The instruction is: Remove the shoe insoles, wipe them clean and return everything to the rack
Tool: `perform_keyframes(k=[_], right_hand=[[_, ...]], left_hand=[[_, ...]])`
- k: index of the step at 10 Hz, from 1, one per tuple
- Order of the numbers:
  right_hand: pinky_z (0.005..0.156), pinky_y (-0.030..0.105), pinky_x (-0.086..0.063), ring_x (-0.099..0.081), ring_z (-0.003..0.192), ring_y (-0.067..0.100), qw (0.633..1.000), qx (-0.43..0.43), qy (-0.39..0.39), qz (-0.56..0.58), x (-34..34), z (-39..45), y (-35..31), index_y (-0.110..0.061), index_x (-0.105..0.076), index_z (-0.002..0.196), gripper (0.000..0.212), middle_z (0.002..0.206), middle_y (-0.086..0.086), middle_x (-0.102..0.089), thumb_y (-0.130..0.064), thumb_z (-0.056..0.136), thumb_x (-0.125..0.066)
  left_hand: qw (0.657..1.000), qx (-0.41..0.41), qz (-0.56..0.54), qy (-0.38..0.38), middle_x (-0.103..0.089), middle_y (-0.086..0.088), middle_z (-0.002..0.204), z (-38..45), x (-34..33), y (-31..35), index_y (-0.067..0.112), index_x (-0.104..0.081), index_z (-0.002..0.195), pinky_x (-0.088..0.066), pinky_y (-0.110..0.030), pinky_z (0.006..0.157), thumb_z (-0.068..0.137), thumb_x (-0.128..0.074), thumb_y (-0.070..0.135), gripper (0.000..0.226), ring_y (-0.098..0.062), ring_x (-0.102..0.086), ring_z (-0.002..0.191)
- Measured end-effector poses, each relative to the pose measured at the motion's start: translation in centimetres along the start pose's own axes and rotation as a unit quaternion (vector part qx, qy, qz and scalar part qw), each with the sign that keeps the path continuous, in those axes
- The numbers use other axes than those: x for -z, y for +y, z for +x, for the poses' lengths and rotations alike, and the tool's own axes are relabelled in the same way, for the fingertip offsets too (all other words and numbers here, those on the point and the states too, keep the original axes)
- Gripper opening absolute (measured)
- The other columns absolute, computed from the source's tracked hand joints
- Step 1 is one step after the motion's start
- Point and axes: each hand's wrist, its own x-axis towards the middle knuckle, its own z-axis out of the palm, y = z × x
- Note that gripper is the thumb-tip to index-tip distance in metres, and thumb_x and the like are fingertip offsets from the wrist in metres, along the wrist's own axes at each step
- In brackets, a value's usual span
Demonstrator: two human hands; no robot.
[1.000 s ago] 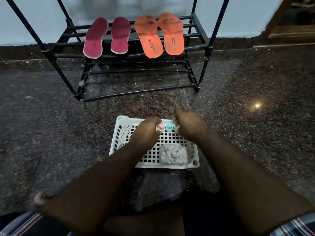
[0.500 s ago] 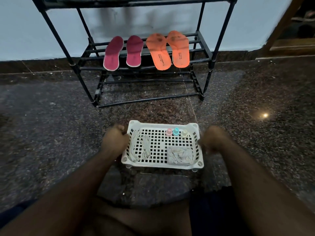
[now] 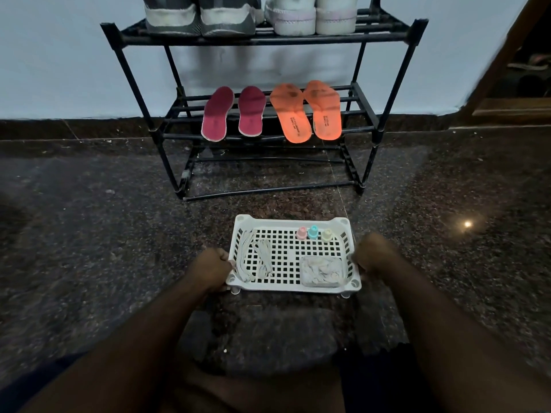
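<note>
A white slotted tray [image 3: 293, 219] sits on the dark floor in front of me. My left hand [image 3: 210, 268] grips its left rim and my right hand [image 3: 372, 253] grips its right rim. Inside lie white laces [image 3: 256, 259], a clear box of cloths [image 3: 323, 271] and three small bottles [image 3: 313, 233]. On the black rack [image 3: 384, 114] the middle shelf holds two maroon insoles [image 3: 234, 113] and two orange insoles [image 3: 307, 110]. Grey shoes [image 3: 199, 14] and white shoes [image 3: 310, 13] stand on the top shelf.
The rack stands against a pale wall on a speckled dark stone floor [image 3: 89, 219]. A doorway with a wooden frame [image 3: 512, 49] is at the far right. A bright light reflection [image 3: 467, 224] shows on the floor to the right of the tray.
My hands left the bottles inside the tray and moved out to its two side rims, closing on them. The view pulled back and tilted up, so the rack's top shelf with shoes now shows.
</note>
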Motion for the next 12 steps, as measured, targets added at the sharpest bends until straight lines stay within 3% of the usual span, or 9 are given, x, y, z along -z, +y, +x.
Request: perform_keyframes(k=[1,2,4,5,7,8,10,11,12], right_hand=[[0.042,0.020,-0.037,-0.057,0.051,0.016,1.000,0.019,0.014,0.005,0.3,1.9,-1.8,-0.010,-0.061,0.071,0.020,0.077,0.009,-0.068,-0.018,0.088,-0.066],[0.041,0.023,-0.039,-0.062,0.057,0.020,0.999,0.024,0.023,0.008,0.7,4.0,-4.0,-0.006,-0.064,0.080,0.014,0.078,0.010,-0.068,-0.016,0.088,-0.067],[0.061,0.031,-0.046,-0.065,0.085,0.029,0.997,0.068,0.030,-0.032,1.0,8.0,-7.7,-0.002,-0.065,0.096,0.016,0.096,0.012,-0.067,-0.015,0.088,-0.059],[0.062,0.030,-0.044,-0.061,0.078,0.029,0.995,0.077,0.037,-0.046,0.8,9.7,-8.9,-0.006,-0.062,0.083,0.010,0.095,0.011,-0.067,-0.012,0.088,-0.056],[0.062,0.032,-0.046,-0.066,0.085,0.032,0.994,0.080,0.066,-0.018,0.6,11.6,-10.2,-0.002,-0.064,0.087,0.011,0.096,0.017,-0.068,-0.012,0.087,-0.059],[0.065,0.030,-0.043,-0.066,0.093,0.033,0.993,0.085,0.079,-0.033,0.6,11.6,-10.4,-0.002,-0.065,0.092,0.014,0.104,0.018,-0.069,-0.013,0.088,-0.058],[0.073,0.032,-0.049,-0.064,0.092,0.029,0.983,0.105,0.134,-0.072,0.7,7.1,-10.2,-0.008,-0.067,0.103,0.025,0.107,0.012,-0.069,-0.028,0.090,-0.058],[0.082,0.036,-0.051,-0.064,0.100,0.030,0.965,0.161,0.184,-0.095,0.4,2.4,-10.5,-0.013,-0.062,0.113,0.030,0.111,0.012,-0.067,-0.031,0.089,-0.057],[0.086,0.038,-0.050,-0.061,0.105,0.033,0.946,0.224,0.202,-0.119,0.0,-2.4,-10.8,-0.012,-0.056,0.118,0.038,0.116,0.015,-0.063,-0.036,0.089,-0.056]], left_hand=[[1.000,-0.004,0.001,0.016,-0.072,-0.016,0.071,1.7,0.8,1.0,0.003,-0.066,0.087,-0.045,-0.025,0.040,0.096,-0.058,0.010,0.014,-0.026,-0.064,0.050],[1.000,-0.010,0.006,0.027,-0.071,-0.017,0.074,3.7,1.8,2.0,0.002,-0.066,0.088,-0.045,-0.025,0.041,0.097,-0.058,0.009,0.014,-0.025,-0.062,0.050],[0.998,-0.002,0.018,0.058,-0.071,-0.013,0.075,7.6,3.1,3.3,0.004,-0.068,0.086,-0.057,-0.034,0.056,0.095,-0.058,0.008,0.013,-0.027,-0.066,0.059],[0.997,0.000,0.032,0.066,-0.066,-0.008,0.067,9.1,3.3,3.6,0.008,-0.064,0.082,-0.044,-0.022,0.041,0.097,-0.058,0.010,0.017,-0.020,-0.060,0.051],[0.998,-0.001,0.026,0.061,-0.070,-0.015,0.067,10.9,4.0,3.4,0.002,-0.068,0.086,-0.044,-0.025,0.047,0.095,-0.057,0.009,0.016,-0.024,-0.060,0.052],[0.998,-0.013,0.030,0.061,-0.074,-0.017,0.081,11.4,4.2,3.2,0.004,-0.071,0.090,-0.059,-0.038,0.071,0.094,-0.059,0.014,0.016,-0.028,-0.069,0.071],[0.978,-0.113,0.127,0.120,-0.069,-0.003,0.102,7.6,4.1,4.0,0.020,-0.060,0.106,-0.055,-0.040,0.083,0.090,-0.052,0.038,0.025,-0.025,-0.066,0.089],[0.966,-0.152,0.153,0.144,-0.065,-0.001,0.120,4.2,3.5,4.4,0.028,-0.054,0.124,-0.054,-0.047,0.092,0.080,-0.044,0.051,0.050,-0.025,-0.065,0.103],[0.944,-0.197,0.225,0.142,-0.050,-0.008,0.142,-0.8,3.2,5.3,0.017,-0.041,0.145,-0.044,-0.049,0.106,0.091,-0.055,0.042,0.060,-0.030,-0.049,0.129]])
